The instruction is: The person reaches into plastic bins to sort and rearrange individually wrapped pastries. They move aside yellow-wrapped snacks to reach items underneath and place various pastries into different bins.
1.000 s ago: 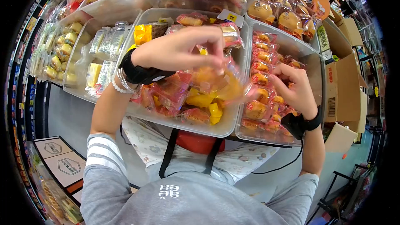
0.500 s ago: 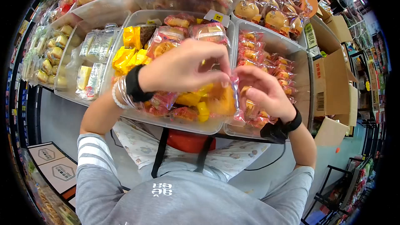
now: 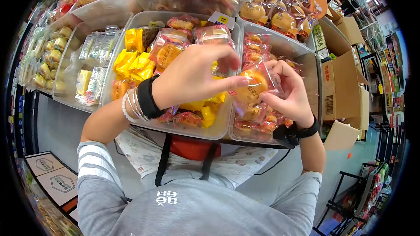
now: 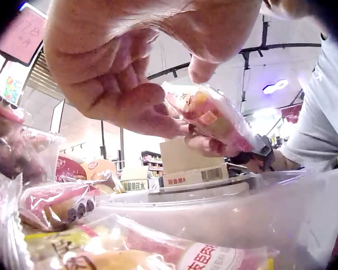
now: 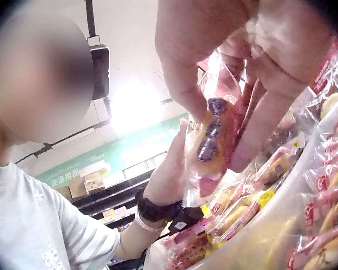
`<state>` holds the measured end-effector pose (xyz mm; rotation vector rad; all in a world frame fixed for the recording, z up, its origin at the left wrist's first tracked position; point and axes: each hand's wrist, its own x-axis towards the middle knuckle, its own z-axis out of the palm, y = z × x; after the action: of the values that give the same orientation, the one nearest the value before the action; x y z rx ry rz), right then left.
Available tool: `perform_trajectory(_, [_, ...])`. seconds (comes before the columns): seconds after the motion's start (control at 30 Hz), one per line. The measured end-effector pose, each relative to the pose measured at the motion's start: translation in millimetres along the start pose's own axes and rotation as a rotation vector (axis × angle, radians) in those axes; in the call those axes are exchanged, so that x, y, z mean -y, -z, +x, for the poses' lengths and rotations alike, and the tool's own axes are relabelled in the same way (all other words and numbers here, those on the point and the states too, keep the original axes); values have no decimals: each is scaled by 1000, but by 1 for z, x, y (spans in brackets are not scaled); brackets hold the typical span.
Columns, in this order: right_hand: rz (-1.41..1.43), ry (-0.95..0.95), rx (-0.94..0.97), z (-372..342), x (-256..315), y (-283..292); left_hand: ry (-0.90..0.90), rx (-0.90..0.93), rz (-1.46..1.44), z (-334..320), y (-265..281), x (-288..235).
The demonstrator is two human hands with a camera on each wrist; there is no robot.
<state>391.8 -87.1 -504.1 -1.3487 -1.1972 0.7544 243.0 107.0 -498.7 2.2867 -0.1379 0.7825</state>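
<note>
Above the right-hand tub, my right hand [image 3: 291, 89] pinches a wrapped bun [image 3: 253, 85] by the right side of its clear pink-printed packet. The bun is round and golden; in the right wrist view purple-dark round marks [image 5: 214, 130] run down its edge. From the left comes my left hand [image 3: 199, 72], its thumb straight with the tip at the packet's left edge. Its other fingers bend loosely above, apart from the packet in the head view. Yellow packets [image 3: 135, 63] and more pink-wrapped buns [image 3: 168, 52] lie in the middle tub [image 3: 218, 133] under my left hand.
Small pink-wrapped cakes fill the right-hand tub [image 3: 313, 74]. To the left, another tub [image 3: 89, 100] holds white-wrapped pieces [image 3: 89, 83]. Bigger bagged buns [image 3: 284, 19] stand behind. An opened cardboard box [image 3: 341, 83] is at the right, and a price card [image 3: 222, 19] sits on the middle tub's back rim.
My right hand came left from over the right-hand tub to the packet, which was blurred by my left hand. The packet moved right and now faces up in my right hand; the left fingers have spread.
</note>
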Motion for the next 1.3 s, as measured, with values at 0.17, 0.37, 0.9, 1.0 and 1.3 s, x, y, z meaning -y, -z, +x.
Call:
perform_trajectory(0.17, [-45, 31, -23, -3, 5, -12, 55, 300, -92, 0, 0, 0])
perform_trajectory(0.37, [-526, 86, 134, -6, 28, 1, -27, 338, -104, 9, -4, -5])
perform_trajectory(0.9, [-1016, -137, 443, -30, -2, 9, 29, 780, 212, -2, -70, -18])
perform_trajectory(1.0, [-1139, -151, 435, -30, 3, 7, -11, 729, 216, -7, -71, -16])
perform_trajectory(1.3, [-1191, -199, 500, -25, -5, 2, 14, 699, 275, -10, -74, -17])
